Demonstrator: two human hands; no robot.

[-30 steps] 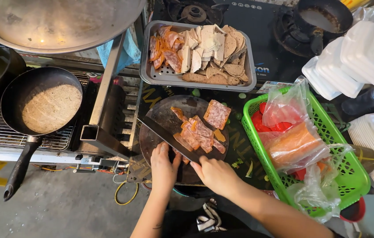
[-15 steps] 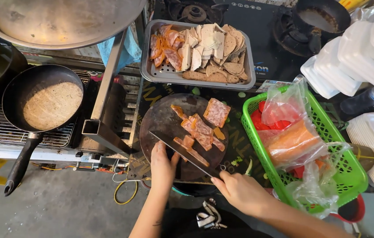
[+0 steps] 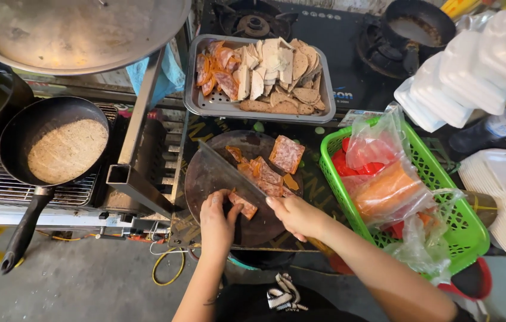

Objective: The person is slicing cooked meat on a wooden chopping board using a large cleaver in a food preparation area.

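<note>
Your hands at the board (image 3: 211,179)
Left hand (image 3: 217,217): fingers curled, pinning a meat slice (image 3: 243,205). Right hand (image 3: 296,216): fingers wrapped around the cleaver (image 3: 229,170).

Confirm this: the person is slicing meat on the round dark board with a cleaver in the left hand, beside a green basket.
Not quite: the head view shows the cleaver in the right hand; the left hand steadies the meat. The round dark board and green basket are as stated.
</note>
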